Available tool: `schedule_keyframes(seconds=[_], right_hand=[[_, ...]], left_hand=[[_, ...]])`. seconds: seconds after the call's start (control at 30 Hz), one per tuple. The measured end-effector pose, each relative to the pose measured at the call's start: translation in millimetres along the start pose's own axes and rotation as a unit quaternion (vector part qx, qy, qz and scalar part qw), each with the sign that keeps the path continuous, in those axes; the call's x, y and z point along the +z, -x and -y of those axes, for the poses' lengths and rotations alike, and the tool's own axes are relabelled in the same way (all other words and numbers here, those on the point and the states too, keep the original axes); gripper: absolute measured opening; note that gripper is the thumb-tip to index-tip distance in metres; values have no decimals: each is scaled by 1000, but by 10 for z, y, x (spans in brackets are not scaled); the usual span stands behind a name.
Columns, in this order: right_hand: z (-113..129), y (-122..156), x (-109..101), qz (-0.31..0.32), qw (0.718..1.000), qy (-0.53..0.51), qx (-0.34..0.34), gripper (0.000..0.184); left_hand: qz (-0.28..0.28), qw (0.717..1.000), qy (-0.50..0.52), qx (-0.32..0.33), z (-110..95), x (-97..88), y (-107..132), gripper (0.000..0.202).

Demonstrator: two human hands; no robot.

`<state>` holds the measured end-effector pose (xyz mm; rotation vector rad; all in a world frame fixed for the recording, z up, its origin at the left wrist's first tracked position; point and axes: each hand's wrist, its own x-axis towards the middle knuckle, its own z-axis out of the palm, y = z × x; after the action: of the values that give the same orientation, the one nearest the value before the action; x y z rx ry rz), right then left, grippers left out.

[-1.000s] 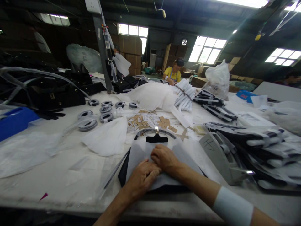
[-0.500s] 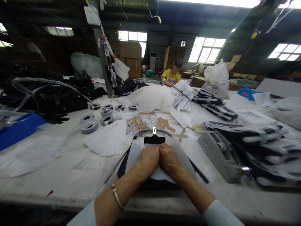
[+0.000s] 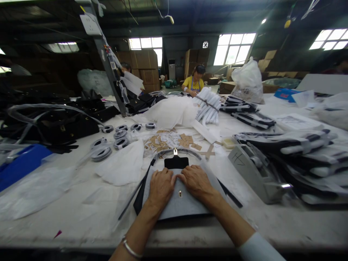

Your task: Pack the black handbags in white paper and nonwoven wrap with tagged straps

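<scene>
A black bag lies flat before me under a white wrapping sheet (image 3: 182,206); its black tab (image 3: 176,162) with a small metal clasp sticks out at the top. My left hand (image 3: 161,186) and my right hand (image 3: 196,181) press side by side on the sheet just below the tab, fingers curled down on the paper. A small gold fitting (image 3: 179,194) shows through between the hands. A strap (image 3: 136,190) runs out from the bag's left edge.
A grey tape dispenser (image 3: 255,172) stands to the right. Wrapped bags (image 3: 304,152) pile at right, black bags (image 3: 62,121) at left. Tape rolls (image 3: 114,136), paper tags (image 3: 168,139) and white sheets (image 3: 123,163) lie ahead. A person in yellow (image 3: 193,84) works at the far end.
Both hands slid forward up the sheet and parted slightly, now lying just below the black tab; the gold fitting between them has come into view.
</scene>
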<state>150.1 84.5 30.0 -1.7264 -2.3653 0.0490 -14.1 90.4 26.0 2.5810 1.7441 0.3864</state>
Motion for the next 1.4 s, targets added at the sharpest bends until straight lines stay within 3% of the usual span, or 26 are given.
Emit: schedule_keyframes(seconds=[0.33, 0.53, 0.63, 0.73, 0.83, 1.0, 1.1, 1.2, 1.3, 1.4], right_hand=[[-33, -136, -37, 42, 998, 3, 39, 50], [-32, -179, -45, 82, 994, -5, 65, 54], [-65, -168, 14, 41, 991, -38, 119, 40], [-134, -157, 135, -63, 983, -97, 145, 39], [-211, -163, 248, -134, 977, -124, 113, 64], [-282, -167, 229, -83, 961, -240, 107, 75], [-273, -121, 142, -102, 943, -307, 82, 64], [-236, -57, 92, -115, 943, -312, 26, 43], [-195, -12, 101, -155, 943, -288, -68, 22], [-169, 11, 140, -184, 923, -303, -151, 16]], left_hand=[[-6, 1000, -29, -6, 31, 26, -78, 40], [-7, 1000, -8, -10, 41, 80, -67, 36], [-16, 1000, 1, -16, 35, 94, -56, 34], [-8, 1000, 11, -17, 24, 92, -66, 37], [-5, 1000, 16, -15, 23, 78, -78, 35], [3, 999, 25, -38, 31, 61, -83, 26], [0, 998, 29, -53, 41, 71, -76, 21], [-26, 995, 68, -68, 83, 113, -52, 16], [-91, 981, 151, -79, 175, 189, -35, 15], [-181, 948, 231, -123, 286, 264, -49, 22]])
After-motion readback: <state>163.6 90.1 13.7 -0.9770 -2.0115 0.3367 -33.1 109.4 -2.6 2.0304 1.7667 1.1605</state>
